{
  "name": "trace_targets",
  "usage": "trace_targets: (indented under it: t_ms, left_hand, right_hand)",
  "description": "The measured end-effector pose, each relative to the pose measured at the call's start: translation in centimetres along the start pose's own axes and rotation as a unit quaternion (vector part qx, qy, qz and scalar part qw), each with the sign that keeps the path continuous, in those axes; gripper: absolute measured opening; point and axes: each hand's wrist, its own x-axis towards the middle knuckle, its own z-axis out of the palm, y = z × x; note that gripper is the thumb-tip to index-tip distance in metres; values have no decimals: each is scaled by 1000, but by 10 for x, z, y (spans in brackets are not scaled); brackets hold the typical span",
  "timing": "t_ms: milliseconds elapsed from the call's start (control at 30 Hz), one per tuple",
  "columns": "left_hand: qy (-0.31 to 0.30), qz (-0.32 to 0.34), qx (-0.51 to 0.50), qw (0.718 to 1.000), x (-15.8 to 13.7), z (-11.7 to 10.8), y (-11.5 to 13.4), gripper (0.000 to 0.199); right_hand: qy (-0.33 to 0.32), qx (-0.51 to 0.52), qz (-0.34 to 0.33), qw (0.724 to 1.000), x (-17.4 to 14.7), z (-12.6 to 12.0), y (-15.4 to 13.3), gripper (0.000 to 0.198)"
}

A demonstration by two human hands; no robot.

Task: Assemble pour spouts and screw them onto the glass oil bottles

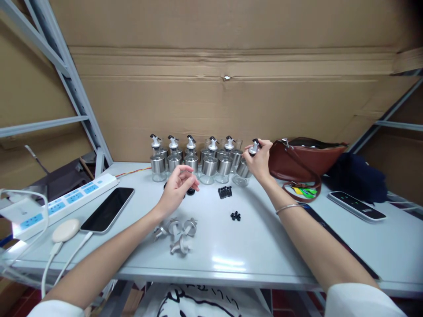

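Note:
My right hand [260, 159] is closed round the top of an oil bottle [243, 171] at the right end of a row, with its silver-and-black pourer showing between my fingers. This bottle leans, its base low by the table. Several more glass oil bottles [209, 166] with steel sleeves and pourers stand upright to its left, others behind them. My left hand [180, 185] hovers in front of the row, fingers loosely curled and apart, holding nothing visible. Beside and partly under it are black rings [191, 191]. Nearer me lie several grey pourer parts [180, 245].
Small black spouts [225, 192] and black caps [235, 215] lie mid-table. At left are a phone [108, 210], a power strip [66, 200] and a white charger puck with cables [66, 230]. A brown bag [304, 160], dark cap [358, 176] and black-and-white device [357, 206] occupy the right.

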Motion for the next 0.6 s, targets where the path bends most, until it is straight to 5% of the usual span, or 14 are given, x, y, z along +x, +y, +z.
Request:
trace_targets:
  t_ms: [133,233,333,400,500,600]
  left_hand:
    - [-6,12,48,999,0,-3,-3,19]
    - [-7,65,202,977,3,-9,-5,17]
    - [-63,117,433,891,10,-19,-9,32]
    - [-116,97,542,827,16,-25,-16,44]
    - [-159,66,635,754,25,-28,-29,51]
    - [-166,131,668,713,36,-22,-38,52]
  right_hand:
    - [22,-46,-28,998,1,0,-3,52]
    - [0,-79,-44,996,3,-1,-6,51]
    - [-27,-90,-49,994,3,-1,-8,51]
    - [-54,-83,-45,994,3,-1,-7,52]
    - [-86,-59,-34,994,0,-1,-5,55]
    - [-92,-36,-11,995,-4,1,-3,54]
